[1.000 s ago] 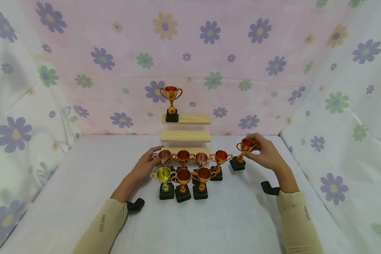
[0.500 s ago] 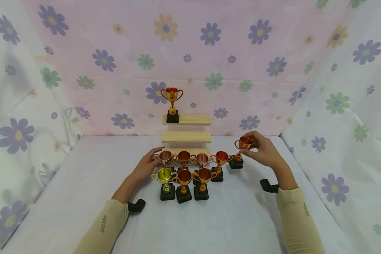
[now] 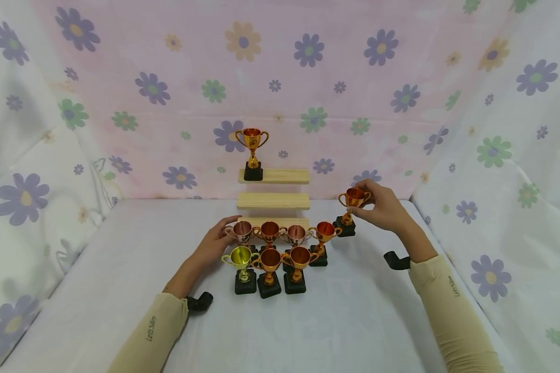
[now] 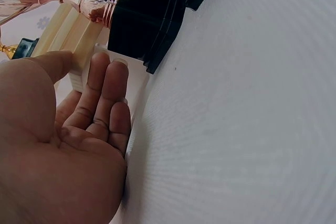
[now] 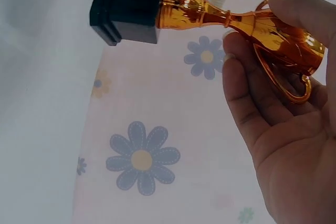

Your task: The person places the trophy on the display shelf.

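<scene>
My right hand (image 3: 386,208) pinches an orange-gold trophy cup (image 3: 354,197) by its bowl, thumb on one side and fingers on the other. In the right wrist view the held trophy's black base (image 5: 128,6) points away from the palm. My left hand (image 3: 210,243) is beside the left end of the wooden steps (image 3: 273,200), fingers extended and thumb tip right at the wood. Close to those fingers stands a rose-gold trophy (image 3: 242,229), its black base (image 4: 144,19) on the table in the left wrist view. One gold trophy (image 3: 253,147) stands on the top step's left end.
Several trophies stand in two rows before the steps. The front row has a yellow-gold trophy (image 3: 241,257) and two orange ones; an orange-red trophy (image 3: 325,231) ends the back row at right. Flowered cloth (image 3: 280,77) hangs behind the white table (image 3: 336,326).
My right hand has moved back and slightly left with the trophy, bringing it close behind the back row's right end. My left hand has stayed in place.
</scene>
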Demonstrator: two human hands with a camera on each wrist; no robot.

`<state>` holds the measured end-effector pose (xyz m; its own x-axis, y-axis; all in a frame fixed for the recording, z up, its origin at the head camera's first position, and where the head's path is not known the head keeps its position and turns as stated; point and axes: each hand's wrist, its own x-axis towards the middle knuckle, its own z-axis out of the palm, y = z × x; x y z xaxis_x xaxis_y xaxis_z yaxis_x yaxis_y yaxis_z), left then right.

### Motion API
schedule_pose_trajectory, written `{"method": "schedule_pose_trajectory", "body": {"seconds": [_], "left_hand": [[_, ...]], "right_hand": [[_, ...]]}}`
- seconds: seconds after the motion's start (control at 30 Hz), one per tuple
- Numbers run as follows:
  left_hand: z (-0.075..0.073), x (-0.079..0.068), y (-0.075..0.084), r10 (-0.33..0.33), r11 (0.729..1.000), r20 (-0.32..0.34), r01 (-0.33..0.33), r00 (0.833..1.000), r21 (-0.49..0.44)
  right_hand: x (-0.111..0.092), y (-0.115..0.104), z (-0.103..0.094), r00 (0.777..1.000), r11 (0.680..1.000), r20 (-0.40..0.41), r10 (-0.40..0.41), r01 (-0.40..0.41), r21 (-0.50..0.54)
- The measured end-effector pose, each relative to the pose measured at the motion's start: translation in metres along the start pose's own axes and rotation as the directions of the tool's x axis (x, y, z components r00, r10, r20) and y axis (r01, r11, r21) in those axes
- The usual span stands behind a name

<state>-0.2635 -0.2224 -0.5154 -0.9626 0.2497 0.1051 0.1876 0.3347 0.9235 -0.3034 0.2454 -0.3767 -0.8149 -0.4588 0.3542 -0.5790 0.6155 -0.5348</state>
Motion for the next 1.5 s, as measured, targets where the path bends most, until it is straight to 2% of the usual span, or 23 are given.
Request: {"method": "schedule_pose_trajectory", "body": {"seconds": [0.13, 0.3, 0.67, 0.93, 1.3, 1.37, 1.5], "left_hand": [[0.000, 0.001, 0.000, 0.003, 1.000, 0.000, -0.003, 1.000, -0.004], [0.000, 0.000, 0.002, 0.009, 0.999, 0.008, -0.009, 1.000, -0.031], [-0.001, 0.000, 0.004, 0.005, 0.999, 0.008, -0.005, 1.000, -0.032], [0.002, 0.001, 0.006, -0.035, 0.999, -0.003, 0.035, 0.999, -0.002], [0.001, 0.001, 0.001, 0.028, 0.999, 0.010, -0.027, 1.000, -0.032], [0.001, 0.001, 0.001, 0.023, 0.999, 0.012, -0.022, 1.000, -0.026], [0.002, 0.000, 0.003, -0.035, 0.999, -0.002, 0.035, 0.999, -0.023]], "right_hand": [[0.008, -0.003, -0.003, 1.000, 1.000, -0.017, -0.008, 0.008, -0.016], [0.019, -0.008, -0.009, 1.000, 0.999, -0.006, 0.020, -0.020, -0.028], [0.045, -0.021, -0.014, 1.000, 1.000, 0.024, -0.017, 0.018, -0.016], [0.061, -0.032, -0.020, 1.000, 1.000, 0.025, -0.006, 0.006, -0.002], [0.082, -0.055, -0.022, 0.999, 1.000, 0.021, -0.030, 0.030, 0.009], [0.087, -0.059, -0.021, 0.998, 0.999, 0.029, -0.049, 0.048, 0.016], [0.098, -0.068, -0.020, 0.996, 0.997, 0.038, -0.079, 0.078, 0.014]]}}
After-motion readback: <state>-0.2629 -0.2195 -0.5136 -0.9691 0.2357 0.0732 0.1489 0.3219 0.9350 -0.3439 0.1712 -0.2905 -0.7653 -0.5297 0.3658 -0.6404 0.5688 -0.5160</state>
